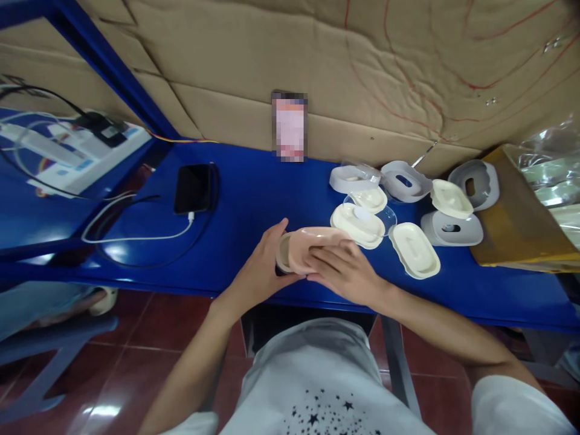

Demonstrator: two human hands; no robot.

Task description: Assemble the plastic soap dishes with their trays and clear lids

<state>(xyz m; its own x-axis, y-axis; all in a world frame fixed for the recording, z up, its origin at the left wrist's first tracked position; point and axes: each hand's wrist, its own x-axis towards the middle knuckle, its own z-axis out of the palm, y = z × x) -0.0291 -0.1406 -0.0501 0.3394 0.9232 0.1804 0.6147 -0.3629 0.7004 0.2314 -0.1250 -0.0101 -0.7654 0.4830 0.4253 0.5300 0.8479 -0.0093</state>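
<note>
Near the front edge of the blue table, a pink plastic piece [301,249] is held between both hands. My left hand [265,263] wraps round its left end, where a beige rim shows, with the thumb up. The fingers of my right hand [342,269] are bent over and into the pink piece from the right. Just beyond it lies a cream oval part [357,225] with a clear piece over it. Another cream part [414,249] rests to the right of my right hand.
Grey-white housings [405,180] and more cream parts stand at the back right, beside a cardboard box [521,211] with plastic-wrapped items. A black phone [193,188] with a white cable and a power strip [99,160] are at left. Another phone [290,127] leans on the cardboard wall.
</note>
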